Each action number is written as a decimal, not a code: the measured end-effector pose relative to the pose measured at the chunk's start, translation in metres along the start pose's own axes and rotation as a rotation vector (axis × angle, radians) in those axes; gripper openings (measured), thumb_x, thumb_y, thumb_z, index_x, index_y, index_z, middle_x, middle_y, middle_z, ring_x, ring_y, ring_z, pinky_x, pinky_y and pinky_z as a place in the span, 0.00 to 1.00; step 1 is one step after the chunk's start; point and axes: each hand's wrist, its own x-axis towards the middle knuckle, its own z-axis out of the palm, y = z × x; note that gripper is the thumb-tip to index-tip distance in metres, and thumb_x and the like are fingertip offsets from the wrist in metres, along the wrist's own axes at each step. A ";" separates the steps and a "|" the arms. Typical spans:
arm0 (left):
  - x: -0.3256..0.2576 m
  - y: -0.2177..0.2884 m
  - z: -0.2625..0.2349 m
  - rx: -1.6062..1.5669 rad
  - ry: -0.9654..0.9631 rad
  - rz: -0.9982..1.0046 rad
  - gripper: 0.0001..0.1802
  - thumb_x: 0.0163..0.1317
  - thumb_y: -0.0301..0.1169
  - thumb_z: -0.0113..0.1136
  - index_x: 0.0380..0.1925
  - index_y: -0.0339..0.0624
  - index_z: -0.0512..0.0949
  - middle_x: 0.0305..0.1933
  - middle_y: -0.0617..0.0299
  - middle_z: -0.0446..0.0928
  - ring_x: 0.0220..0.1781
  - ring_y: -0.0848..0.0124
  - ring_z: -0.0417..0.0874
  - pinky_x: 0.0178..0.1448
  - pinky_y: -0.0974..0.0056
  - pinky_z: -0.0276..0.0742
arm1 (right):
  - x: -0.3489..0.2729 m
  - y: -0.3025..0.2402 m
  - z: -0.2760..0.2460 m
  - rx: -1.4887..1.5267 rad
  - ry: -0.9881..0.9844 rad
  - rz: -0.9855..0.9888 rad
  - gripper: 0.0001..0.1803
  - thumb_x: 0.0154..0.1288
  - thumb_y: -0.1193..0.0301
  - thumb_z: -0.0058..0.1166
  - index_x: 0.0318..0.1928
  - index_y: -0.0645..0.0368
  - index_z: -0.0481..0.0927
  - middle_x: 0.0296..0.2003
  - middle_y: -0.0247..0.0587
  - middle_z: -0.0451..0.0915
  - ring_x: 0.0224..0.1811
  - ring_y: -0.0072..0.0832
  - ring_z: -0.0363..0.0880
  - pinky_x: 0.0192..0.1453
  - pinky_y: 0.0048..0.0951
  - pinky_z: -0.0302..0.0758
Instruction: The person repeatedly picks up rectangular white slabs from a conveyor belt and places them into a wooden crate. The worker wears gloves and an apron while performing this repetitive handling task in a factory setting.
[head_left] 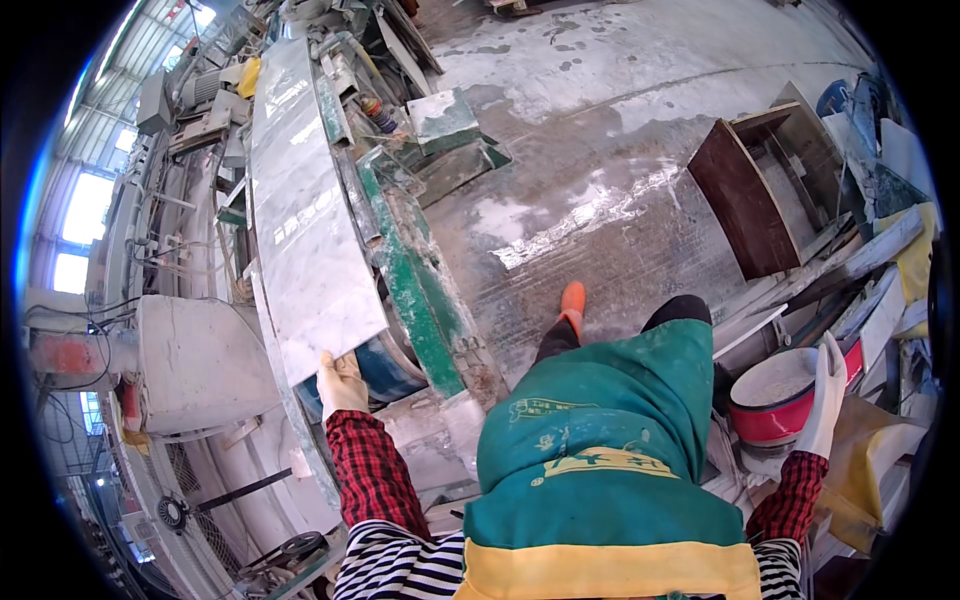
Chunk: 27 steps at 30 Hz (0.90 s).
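Observation:
A long white marble slab (312, 210) with grey veining lies on the machine bed to my left. My left hand (343, 383), in a pale glove, grips its near end, with a fingertip on top and the rest of the fingers at the edge. Over on the right, my right hand (824, 392) is gloved too, its fingers stretched out and holding nothing. It is beside a red bucket (770, 424) with whitish contents; whether it touches the rim I cannot tell. Below the slab's end, a blue roller or drum (385, 375) partly shows.
A worn green machine rail (415, 285) runs along the slab's right side. Wet concrete floor (560, 200) lies ahead. At the right stand a dark brown wooden cabinet (745, 200) and a heap of boards and stone offcuts (870, 250). Machinery with a whitish housing (200, 350) fills the left.

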 end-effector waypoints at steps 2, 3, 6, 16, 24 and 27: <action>-0.026 0.014 0.032 0.164 -0.020 -0.015 0.19 0.79 0.32 0.53 0.59 0.26 0.71 0.62 0.48 0.77 0.63 0.62 0.81 0.68 0.60 0.81 | -0.010 0.001 -0.004 0.008 0.018 -0.003 0.25 0.80 0.66 0.52 0.70 0.66 0.74 0.65 0.42 0.79 0.67 0.27 0.75 0.73 0.27 0.68; -0.038 0.022 0.042 0.246 -0.026 -0.017 0.19 0.78 0.33 0.55 0.57 0.26 0.73 0.60 0.48 0.79 0.60 0.64 0.82 0.65 0.61 0.82 | -0.016 -0.004 -0.004 0.022 0.016 0.003 0.25 0.80 0.66 0.52 0.70 0.66 0.74 0.64 0.43 0.79 0.67 0.27 0.76 0.73 0.28 0.68; 0.002 0.030 -0.021 0.271 -0.061 -0.044 0.16 0.76 0.33 0.59 0.52 0.28 0.75 0.54 0.51 0.82 0.52 0.67 0.85 0.60 0.64 0.85 | -0.017 -0.004 -0.006 0.006 0.002 0.022 0.25 0.80 0.66 0.52 0.70 0.67 0.73 0.63 0.44 0.79 0.66 0.28 0.77 0.73 0.28 0.69; -0.001 0.027 0.000 0.472 0.025 -0.112 0.15 0.77 0.37 0.57 0.44 0.32 0.76 0.39 0.55 0.84 0.35 0.70 0.84 0.41 0.67 0.84 | -0.023 -0.028 0.004 0.025 0.040 0.088 0.23 0.80 0.67 0.53 0.69 0.67 0.75 0.63 0.44 0.80 0.64 0.28 0.79 0.72 0.27 0.71; 0.040 0.096 0.000 1.349 0.159 0.188 0.19 0.76 0.42 0.58 0.44 0.33 0.76 0.30 0.49 0.83 0.22 0.62 0.81 0.27 0.58 0.79 | -0.015 0.003 -0.001 0.049 0.079 -0.028 0.24 0.79 0.67 0.54 0.68 0.66 0.75 0.64 0.45 0.79 0.65 0.29 0.77 0.73 0.29 0.70; 0.039 0.069 0.030 1.779 0.107 0.832 0.25 0.75 0.40 0.58 0.62 0.31 0.73 0.51 0.42 0.84 0.49 0.51 0.86 0.56 0.52 0.82 | -0.029 0.009 -0.006 -0.128 0.295 -0.086 0.23 0.79 0.68 0.54 0.67 0.66 0.77 0.63 0.46 0.80 0.65 0.30 0.78 0.72 0.31 0.71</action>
